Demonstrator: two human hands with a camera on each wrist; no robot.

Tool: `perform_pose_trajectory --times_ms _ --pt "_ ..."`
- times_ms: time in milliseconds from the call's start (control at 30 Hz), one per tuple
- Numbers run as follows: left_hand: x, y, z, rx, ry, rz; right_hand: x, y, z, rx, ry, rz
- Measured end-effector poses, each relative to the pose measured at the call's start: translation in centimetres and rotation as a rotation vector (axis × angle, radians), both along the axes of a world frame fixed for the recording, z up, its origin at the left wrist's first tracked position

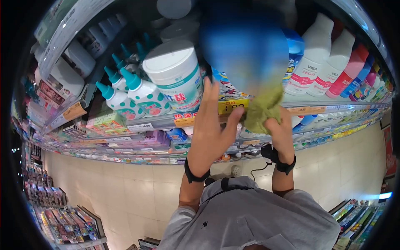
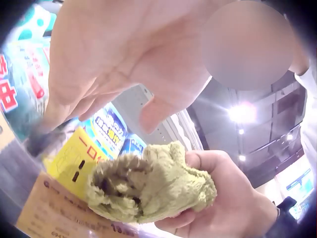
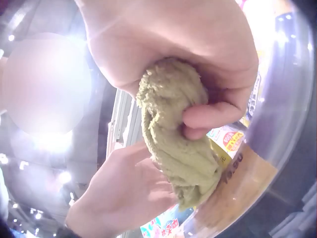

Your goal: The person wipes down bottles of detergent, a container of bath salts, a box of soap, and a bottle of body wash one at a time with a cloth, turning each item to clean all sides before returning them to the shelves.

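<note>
- The shelf edge (image 1: 162, 123) runs across, just beyond the right hand's (image 1: 283, 135) knuckles and under the left hand's (image 1: 210, 133) straight fingers.
- The left thumb stands apart from those fingers; whether their tips touch anything, I cannot tell.
- Room is tight left of the left fingers: a white tub (image 1: 175, 79) stands just beside them.
- A blurred blue shape (image 1: 246, 46) fills the space beyond both hands' fingers.
- Tiled floor (image 1: 121, 183) opens out behind the wrists.
- The right fingers and thumb curl tightly round a green cloth (image 1: 263, 110), which pokes out toward the left thumb.
- It looks bunched, fuzzy and yellowish, with a darker brownish fold.
</note>
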State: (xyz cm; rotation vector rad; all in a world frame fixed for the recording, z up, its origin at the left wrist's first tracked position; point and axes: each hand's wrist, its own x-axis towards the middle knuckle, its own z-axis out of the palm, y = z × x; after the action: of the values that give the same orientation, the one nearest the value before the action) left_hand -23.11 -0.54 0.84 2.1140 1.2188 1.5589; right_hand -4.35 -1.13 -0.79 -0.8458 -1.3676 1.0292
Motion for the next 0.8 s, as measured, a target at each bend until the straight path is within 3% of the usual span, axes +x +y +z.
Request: perform_pose_trajectory --times_ms 100,200,300,433,633,800 --pt "-3.0 -2.7 0.1 0.002 -0.097 -0.042 -0.4 -1.6 0.6 0.101 0.168 -0.063" --pt "-5.9 -3.2 -1.0 0.101 -0.284 0.053 -2.2 -3.0 1.9 0.122 0.314 0.064" --pt "-7.2 -2.2 0.4 0.248 -0.359 0.135 -4.8 -2.6 2.5 0.158 0.158 0.159" --pt "-8.1 -1.2 1.6 0.25 -0.156 0.112 -7.4 -1.0 2.2 0.14 0.008 0.254" --pt "-8.1 -0.3 1.2 0.161 -0.11 0.057 -11.1 -0.5 2.1 0.127 -0.097 0.12" --pt "-8.6 -0.3 1.4 0.19 -0.074 0.02 -12.4 -0.5 1.8 0.081 0.013 0.027"
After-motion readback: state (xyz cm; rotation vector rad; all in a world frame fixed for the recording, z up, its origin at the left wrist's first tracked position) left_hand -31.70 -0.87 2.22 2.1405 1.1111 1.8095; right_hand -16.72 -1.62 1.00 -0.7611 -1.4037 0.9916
